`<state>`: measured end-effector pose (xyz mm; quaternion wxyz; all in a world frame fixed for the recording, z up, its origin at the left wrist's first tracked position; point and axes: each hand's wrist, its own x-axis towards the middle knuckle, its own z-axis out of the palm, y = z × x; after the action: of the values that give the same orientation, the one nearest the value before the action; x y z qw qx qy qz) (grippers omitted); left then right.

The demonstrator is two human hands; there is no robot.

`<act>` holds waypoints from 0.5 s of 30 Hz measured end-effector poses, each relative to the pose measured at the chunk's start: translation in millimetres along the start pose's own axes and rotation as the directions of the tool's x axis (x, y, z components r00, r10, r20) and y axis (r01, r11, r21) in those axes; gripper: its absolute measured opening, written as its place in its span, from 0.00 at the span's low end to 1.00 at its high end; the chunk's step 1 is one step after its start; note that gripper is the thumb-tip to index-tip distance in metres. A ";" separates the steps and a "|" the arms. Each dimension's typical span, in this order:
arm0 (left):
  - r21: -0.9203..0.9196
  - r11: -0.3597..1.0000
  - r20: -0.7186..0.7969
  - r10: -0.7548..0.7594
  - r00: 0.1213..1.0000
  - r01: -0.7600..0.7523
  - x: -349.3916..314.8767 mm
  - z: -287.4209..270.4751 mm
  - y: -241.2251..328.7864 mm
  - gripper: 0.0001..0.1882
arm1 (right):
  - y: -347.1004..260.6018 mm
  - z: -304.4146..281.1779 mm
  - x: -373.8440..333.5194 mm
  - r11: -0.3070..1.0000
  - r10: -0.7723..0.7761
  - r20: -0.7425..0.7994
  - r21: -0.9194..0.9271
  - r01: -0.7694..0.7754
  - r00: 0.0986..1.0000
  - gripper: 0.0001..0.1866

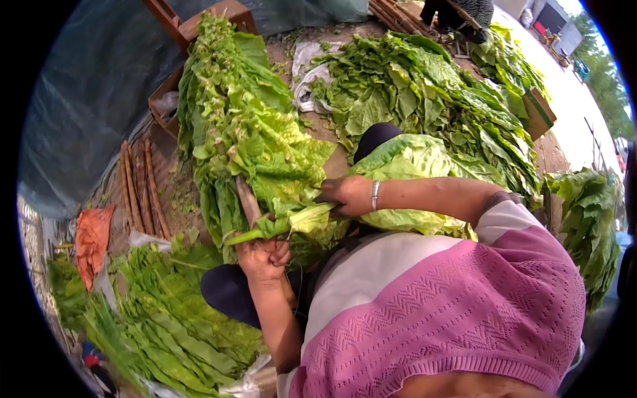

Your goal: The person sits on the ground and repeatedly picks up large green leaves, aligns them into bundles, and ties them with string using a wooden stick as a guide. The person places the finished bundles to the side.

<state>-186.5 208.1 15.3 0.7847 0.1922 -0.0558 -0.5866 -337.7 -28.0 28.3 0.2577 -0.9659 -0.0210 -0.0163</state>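
My left hand is closed around the stem end of a yellow-green tobacco leaf, its pale stalk poking out past the fingers. My right hand, with a silver bracelet at the wrist, has its fingers wrapped round the same leaf farther right. Just beyond my left hand, a wooden pole runs away from me, thickly hung with tobacco leaves bunched by their stems. More loose broad leaves lie over my lap, under my right forearm.
Big leaf heaps lie at the far right and near left. Bare poles and an orange cloth are on the ground at left. A wooden frame stands behind the hung leaves. Another person in dark clothing is at the top.
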 end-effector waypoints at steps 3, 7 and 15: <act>0.179 0.983 -0.056 0.057 0.997 -0.046 -12.6 5.6 11.4 0.32 | -14.7 0.2 12.9 0.999 0.030 0.086 0.013 -0.031 0.996 0.25; 0.324 0.937 -0.134 0.184 0.974 -0.133 -18.4 6.8 5.7 0.29 | -12.2 -14.7 16.3 0.998 -0.066 0.153 0.029 0.063 0.986 0.27; 0.563 0.811 -0.373 0.423 0.826 -0.161 -5.7 24.8 -7.3 0.10 | -48.5 -70.4 48.0 0.979 -0.072 0.148 0.198 0.042 0.986 0.29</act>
<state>-202.5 205.9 36.2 0.7774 0.5201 -0.0410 -0.3513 -293.6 -19.5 115.4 0.3479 -0.9334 -0.0700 0.0536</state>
